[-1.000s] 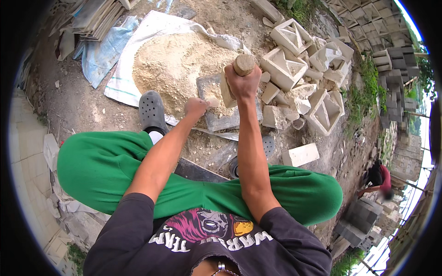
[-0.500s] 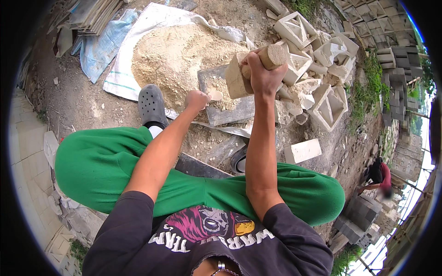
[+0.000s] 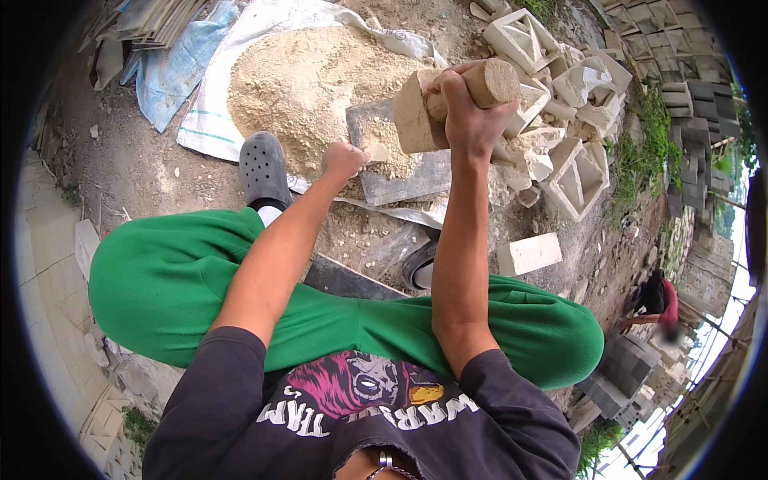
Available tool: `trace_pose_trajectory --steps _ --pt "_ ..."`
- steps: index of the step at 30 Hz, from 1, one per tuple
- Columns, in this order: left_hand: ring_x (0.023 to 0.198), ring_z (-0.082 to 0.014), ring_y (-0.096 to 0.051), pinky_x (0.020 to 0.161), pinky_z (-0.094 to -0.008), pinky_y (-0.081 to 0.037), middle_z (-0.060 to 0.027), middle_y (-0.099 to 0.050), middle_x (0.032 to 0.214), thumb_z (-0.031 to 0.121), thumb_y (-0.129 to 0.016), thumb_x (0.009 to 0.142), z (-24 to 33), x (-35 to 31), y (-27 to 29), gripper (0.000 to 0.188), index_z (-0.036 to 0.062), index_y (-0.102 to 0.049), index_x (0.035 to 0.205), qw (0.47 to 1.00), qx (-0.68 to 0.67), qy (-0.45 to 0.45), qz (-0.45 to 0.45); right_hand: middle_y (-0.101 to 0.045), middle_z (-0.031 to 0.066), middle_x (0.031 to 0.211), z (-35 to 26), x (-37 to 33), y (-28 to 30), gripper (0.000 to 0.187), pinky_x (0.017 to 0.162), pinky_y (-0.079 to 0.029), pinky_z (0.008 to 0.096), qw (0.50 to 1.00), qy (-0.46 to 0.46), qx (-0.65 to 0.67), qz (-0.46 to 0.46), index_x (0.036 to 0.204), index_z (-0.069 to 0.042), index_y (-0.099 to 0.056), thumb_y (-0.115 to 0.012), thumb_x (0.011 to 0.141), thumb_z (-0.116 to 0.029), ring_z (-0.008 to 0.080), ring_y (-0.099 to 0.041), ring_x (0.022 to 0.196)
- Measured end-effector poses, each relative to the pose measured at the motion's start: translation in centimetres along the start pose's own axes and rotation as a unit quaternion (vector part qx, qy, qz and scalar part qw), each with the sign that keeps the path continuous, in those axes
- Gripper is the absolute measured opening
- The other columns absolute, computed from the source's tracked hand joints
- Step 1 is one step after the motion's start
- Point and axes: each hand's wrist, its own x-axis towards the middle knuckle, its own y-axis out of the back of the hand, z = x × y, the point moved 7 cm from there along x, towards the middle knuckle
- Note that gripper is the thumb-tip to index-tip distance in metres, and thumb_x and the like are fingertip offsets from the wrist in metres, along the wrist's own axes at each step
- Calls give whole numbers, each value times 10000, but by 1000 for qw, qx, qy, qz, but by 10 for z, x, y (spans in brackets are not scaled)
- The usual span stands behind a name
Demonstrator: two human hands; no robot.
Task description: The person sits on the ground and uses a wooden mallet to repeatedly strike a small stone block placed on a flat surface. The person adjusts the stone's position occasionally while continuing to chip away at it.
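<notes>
My right hand [image 3: 474, 112] is wrapped round the thick round handle of a wooden mallet [image 3: 414, 116], held up above the grey slab. The mallet's blocky head is on the hand's left side. My left hand [image 3: 346, 160] is closed on a small pale stone chunk [image 3: 378, 152], which sticks out to the right over the slab. Under both hands lies the flat grey slab [image 3: 400, 190], strewn with sandy crumbs. Beyond it a heap of tan rubble and powder [image 3: 300, 88] covers a white woven sack [image 3: 210, 132].
Broken pale hollow blocks [image 3: 576, 172] are piled to the right, with a pale brick [image 3: 530, 254] nearer me. A blue tarp [image 3: 172, 76] and stacked boards [image 3: 160, 28] lie far left. My grey clog [image 3: 264, 172] stands beside the heap. Another person [image 3: 660, 300] bends over at the far right.
My right hand and the mallet have shifted slightly up and to the right. My left hand still grips the stone chunk at the slab. The whole view has tilted a little.
</notes>
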Motion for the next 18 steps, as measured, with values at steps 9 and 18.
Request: trace_pose_trajectory --steps 9,18 --pt "709 -242 -706 673 -369 -528 -99 -742 760 346 -816 772 48 -26 19 240 109 -801 812 997 38 -49 53 -640 54 649 118 -14 -2 179 577 -499 322 995 -72 -64 1 723 -34 -607 -728 711 -165 135 -607 599" --pt "636 -204 -683 639 -350 -524 -77 -729 707 347 -831 756 13 -8 10 246 104 -798 782 999 -46 22 16 -629 40 638 43 1 9 182 572 -495 309 999 4 -24 42 719 -22 -603 -733 709 -148 119 -592 595"
